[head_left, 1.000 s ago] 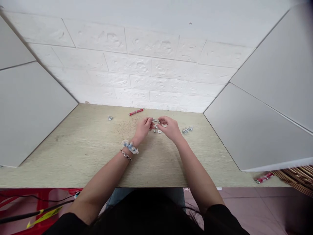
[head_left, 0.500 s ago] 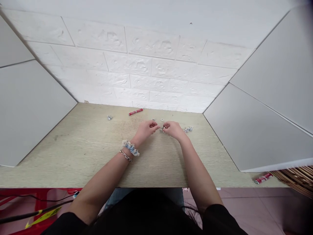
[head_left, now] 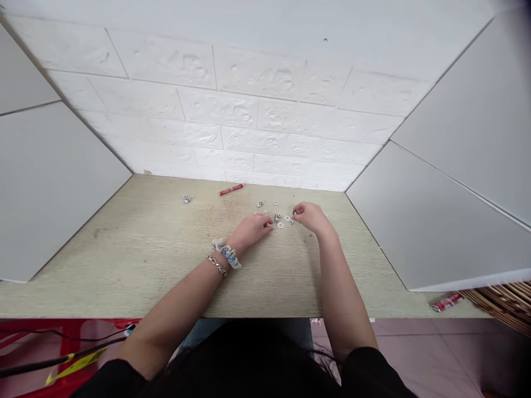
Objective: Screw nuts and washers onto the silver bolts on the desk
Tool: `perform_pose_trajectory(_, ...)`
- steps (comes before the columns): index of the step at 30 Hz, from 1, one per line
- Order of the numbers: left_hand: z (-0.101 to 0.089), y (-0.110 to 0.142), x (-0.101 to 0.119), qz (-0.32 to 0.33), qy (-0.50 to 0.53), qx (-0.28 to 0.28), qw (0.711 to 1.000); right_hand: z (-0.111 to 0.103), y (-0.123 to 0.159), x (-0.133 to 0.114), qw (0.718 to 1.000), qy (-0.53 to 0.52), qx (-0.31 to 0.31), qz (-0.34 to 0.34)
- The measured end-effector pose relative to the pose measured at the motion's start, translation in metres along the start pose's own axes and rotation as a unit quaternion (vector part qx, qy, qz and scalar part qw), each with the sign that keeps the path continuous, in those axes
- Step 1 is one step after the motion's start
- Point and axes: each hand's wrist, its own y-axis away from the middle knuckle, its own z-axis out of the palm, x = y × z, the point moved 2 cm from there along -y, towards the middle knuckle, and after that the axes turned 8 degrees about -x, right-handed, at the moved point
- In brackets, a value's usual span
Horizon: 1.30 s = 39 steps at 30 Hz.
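My left hand [head_left: 252, 229] rests on the table just left of a small group of metal hardware, its fingers a little apart and nothing seen in them. Closest to its fingertips are a bolt [head_left: 276, 219], a nut [head_left: 279, 215] and a flat washer [head_left: 281, 225]. My right hand [head_left: 310, 217] is on the other side of the group, thumb and finger pinched on a small metal piece [head_left: 295, 212], too small to name surely. Under those fingers lie another washer [head_left: 287, 218] and another nut [head_left: 291, 222]. Farther back are a bolt with a nut [head_left: 260, 204] and a third washer [head_left: 276, 203].
A bolt [head_left: 186, 199] lies far left on the wooden table [head_left: 166, 260]. A red tube [head_left: 230, 189] is near the white brick wall [head_left: 240, 110]. Grey panels [head_left: 448, 221] flank both sides. At the front right are another red tube [head_left: 447, 302] and a wicker basket [head_left: 498, 304].
Both hands worked close together over the hardware a second ago; now they are apart. Bolt, nut and washers lie uncovered between them. My right hand has moved right, over the pile of bolts.
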Motion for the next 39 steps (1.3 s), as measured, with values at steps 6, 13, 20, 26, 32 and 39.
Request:
perform_pose_trajectory(6,-0.006,0.001,0.001,0.001,-0.003,0.023,1.000,0.006,0.000,0.007,0.997,0.064,-0.051,-0.008)
perform_pose_trajectory(13,-0.012,0.001,0.000,-0.020,-0.001,0.056,0.998,0.014,-0.003,0.004,0.993,0.092,-0.062,-0.030)
perform_pose_trajectory(20,-0.013,0.002,0.001,-0.022,0.010,0.075,0.997,0.017,-0.005,0.004,0.992,0.100,-0.070,-0.036)
perform_pose_trajectory(26,-0.014,0.002,0.001,-0.019,0.011,0.075,0.997,0.013,-0.002,0.003,0.996,0.064,-0.066,-0.023)
perform_pose_trajectory(32,-0.016,0.003,0.001,-0.023,0.012,0.078,0.997,-0.025,0.008,0.022,0.992,0.039,0.099,0.074)
perform_pose_trajectory(39,-0.016,0.001,0.000,-0.039,0.021,0.078,0.996,-0.018,0.007,0.047,0.984,0.081,0.001,0.156)
